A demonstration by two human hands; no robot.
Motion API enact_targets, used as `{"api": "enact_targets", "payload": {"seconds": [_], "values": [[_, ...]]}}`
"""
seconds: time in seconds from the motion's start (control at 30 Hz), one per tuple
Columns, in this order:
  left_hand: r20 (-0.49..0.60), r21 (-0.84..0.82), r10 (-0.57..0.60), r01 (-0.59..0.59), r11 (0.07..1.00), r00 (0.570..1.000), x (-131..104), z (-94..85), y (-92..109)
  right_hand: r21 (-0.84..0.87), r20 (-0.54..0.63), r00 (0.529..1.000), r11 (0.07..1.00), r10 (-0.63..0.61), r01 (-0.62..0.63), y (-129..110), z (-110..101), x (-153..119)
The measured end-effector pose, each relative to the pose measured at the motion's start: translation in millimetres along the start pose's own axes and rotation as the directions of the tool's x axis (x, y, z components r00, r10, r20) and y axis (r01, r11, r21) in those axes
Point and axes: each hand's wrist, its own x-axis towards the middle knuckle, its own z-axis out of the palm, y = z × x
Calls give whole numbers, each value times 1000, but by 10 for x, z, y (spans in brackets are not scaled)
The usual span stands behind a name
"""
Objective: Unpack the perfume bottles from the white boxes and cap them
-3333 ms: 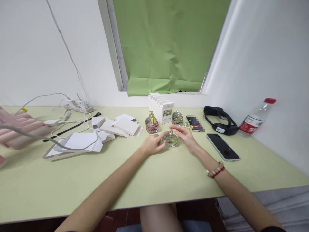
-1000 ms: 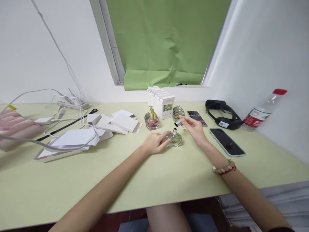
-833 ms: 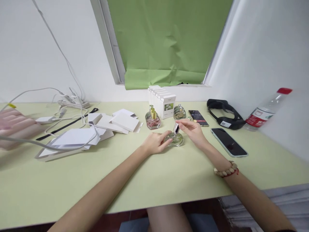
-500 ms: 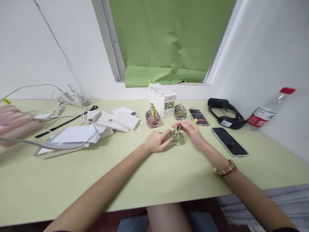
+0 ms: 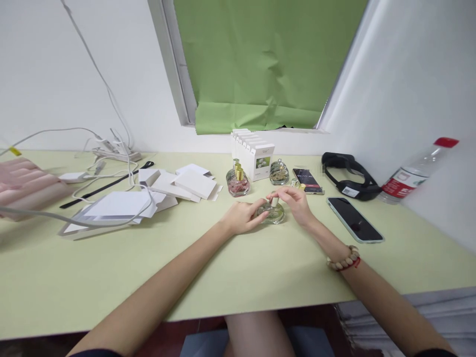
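Note:
A clear glass perfume bottle (image 5: pixel 275 215) with pale green liquid stands on the table between my hands. My left hand (image 5: pixel 241 217) grips its body from the left, thumb along the near side and fingers behind. On top, the shiny cap (image 5: pixel 274 202) is pinched by the fingers of my right hand (image 5: pixel 296 202), which partly cover it. Behind my hands, pink perfume bottles (image 5: pixel 238 187) with gold caps stand in a row. To their right are more glass bottles (image 5: pixel 278 173), beside a row of white boxes (image 5: pixel 262 163).
Flattened white cartons (image 5: pixel 193 183) and cables lie at left, near a pink padded item (image 5: pixel 33 186) and a power strip (image 5: pixel 117 155). At right are a running-timer phone (image 5: pixel 308 179), a dark phone (image 5: pixel 355 219), a black headset (image 5: pixel 349 173) and a red-capped water bottle (image 5: pixel 414 173).
The view has shifted slightly. My right fingers have turned a little around the cap, while my left hand keeps its hold on the bottle.

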Motion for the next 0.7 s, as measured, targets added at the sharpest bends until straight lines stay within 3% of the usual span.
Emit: {"api": "enact_targets", "payload": {"seconds": [0.37,0.53,0.7], "values": [[19,-51,-36,37,998,999,11,-8,6,28,-14,999,999,36,-35,46,34,-5],[31,-68,-70,72,995,997,18,1,14,58,-11,1000,998,-10,11,16,83,-22],[14,-19,-58,58,998,998,15,19,-1,73,-31,997,995,65,-62,33,87,-20]]}}
